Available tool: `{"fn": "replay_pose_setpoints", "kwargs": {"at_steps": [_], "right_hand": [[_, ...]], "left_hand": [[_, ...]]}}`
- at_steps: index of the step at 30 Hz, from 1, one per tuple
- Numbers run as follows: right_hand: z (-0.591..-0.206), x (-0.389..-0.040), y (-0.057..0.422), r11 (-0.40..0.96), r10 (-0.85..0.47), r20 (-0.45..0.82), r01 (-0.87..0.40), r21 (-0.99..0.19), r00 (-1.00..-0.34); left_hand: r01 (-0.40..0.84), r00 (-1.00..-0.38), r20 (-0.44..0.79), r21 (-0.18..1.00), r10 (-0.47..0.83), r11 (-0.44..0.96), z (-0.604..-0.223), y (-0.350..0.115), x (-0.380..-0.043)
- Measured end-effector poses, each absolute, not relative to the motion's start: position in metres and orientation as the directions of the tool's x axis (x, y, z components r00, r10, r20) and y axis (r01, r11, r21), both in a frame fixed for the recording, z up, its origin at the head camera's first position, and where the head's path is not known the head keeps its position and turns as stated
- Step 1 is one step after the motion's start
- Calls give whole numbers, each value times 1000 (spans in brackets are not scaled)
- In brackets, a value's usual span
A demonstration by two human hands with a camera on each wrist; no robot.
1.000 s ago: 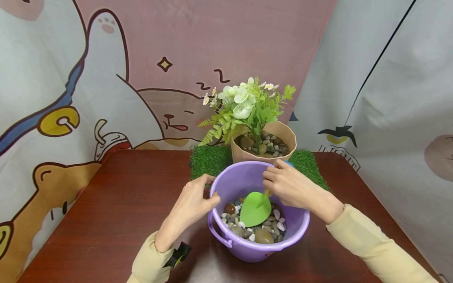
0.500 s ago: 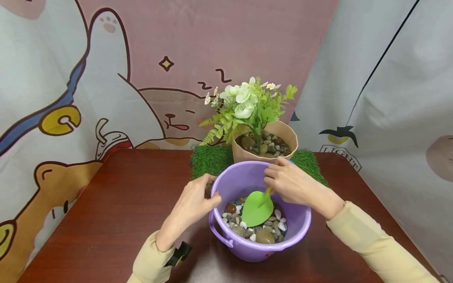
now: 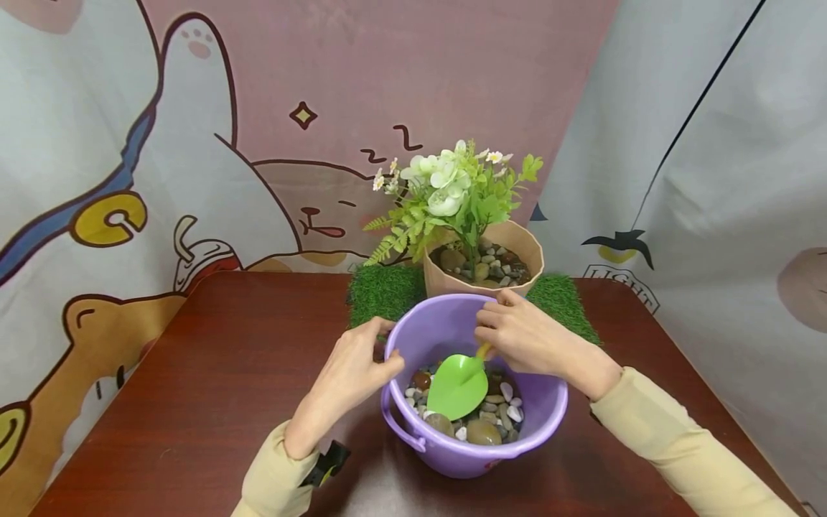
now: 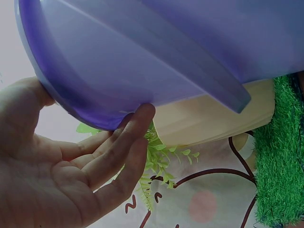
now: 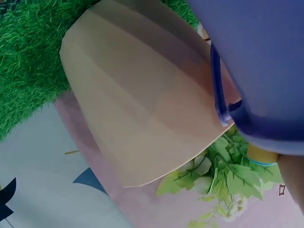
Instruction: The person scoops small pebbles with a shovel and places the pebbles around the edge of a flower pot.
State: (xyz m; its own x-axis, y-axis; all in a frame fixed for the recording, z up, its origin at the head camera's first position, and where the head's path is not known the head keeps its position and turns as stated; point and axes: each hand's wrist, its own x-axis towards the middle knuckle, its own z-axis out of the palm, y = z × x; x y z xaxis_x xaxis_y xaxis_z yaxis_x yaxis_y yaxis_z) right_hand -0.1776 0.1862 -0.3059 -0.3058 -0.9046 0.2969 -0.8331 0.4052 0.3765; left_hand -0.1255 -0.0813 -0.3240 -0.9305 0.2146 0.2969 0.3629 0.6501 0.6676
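Note:
A purple bucket (image 3: 446, 459) with stones in its bottom stands on the table. My left hand (image 3: 345, 377) grips its left rim, thumb over the inside and fingers against the outer wall; in the left wrist view the bent fingers (image 4: 137, 128) touch the wall. Over the bucket's far right rim, my right hand (image 3: 523, 334) holds a toy shovel (image 3: 457, 388) by its yellow handle. The green blade lies tilted among the stones (image 3: 505, 413), its tip at the left side of the pile. The right wrist view shows the yellow handle (image 5: 262, 156) past the rim; most of the right hand is hidden there.
Right behind the bucket, a beige pot (image 3: 535, 255) with stones and artificial flowers (image 3: 446, 188) stands on a green turf mat (image 3: 388, 296). The bucket's handle (image 3: 402, 431) hangs down at the left. A printed cloth (image 3: 291, 57) hangs behind the brown table (image 3: 258, 373).
The shovel's blade has moved left and a little toward me, pushing in among the stones. My right hand has shifted slightly left; the left hand keeps its grip on the rim.

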Motion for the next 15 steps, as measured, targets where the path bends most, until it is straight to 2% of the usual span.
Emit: {"fn": "replay_pose_setpoints", "kwargs": {"at_steps": [7,15], "right_hand": [[-306,-174,182,393,-911,282,-836,384,-299],[-308,-176,182,389,-909,288,-865,318,-303]], "left_hand": [[357,-933,294,674,209,647,-323,-82,-125],[370,-928,304,664,217,650,-325,-82,-125]]}}
